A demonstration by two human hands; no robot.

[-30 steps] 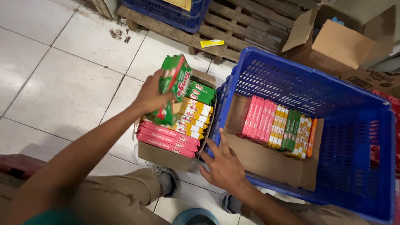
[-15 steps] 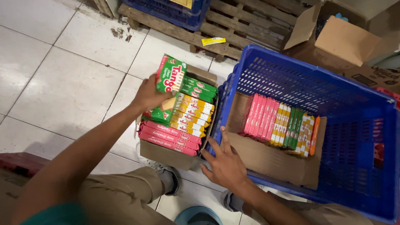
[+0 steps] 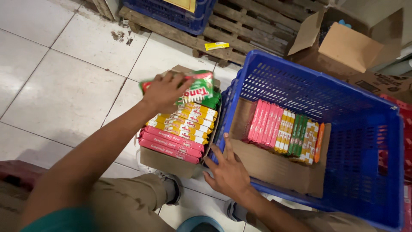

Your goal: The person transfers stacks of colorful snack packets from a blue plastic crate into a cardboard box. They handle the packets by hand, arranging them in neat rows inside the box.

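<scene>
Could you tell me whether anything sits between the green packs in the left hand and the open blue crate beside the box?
Only the crate's near wall and the cardboard box's edge; above them, nothing visible blocks the green packs held by the left hand.

We see a wooden pallet (image 3: pixel 240 25) on the white tiled floor (image 3: pixel 64 86), a small yellow packet (image 3: pixel 216 45) beside it, and an open brown carton (image 3: pixel 349 45) at the far right.

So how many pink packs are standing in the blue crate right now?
4 pink packs, on edge at the left end of the row in the blue crate, beside the yellow packs; the edges blur, so one more may be hidden.
</scene>
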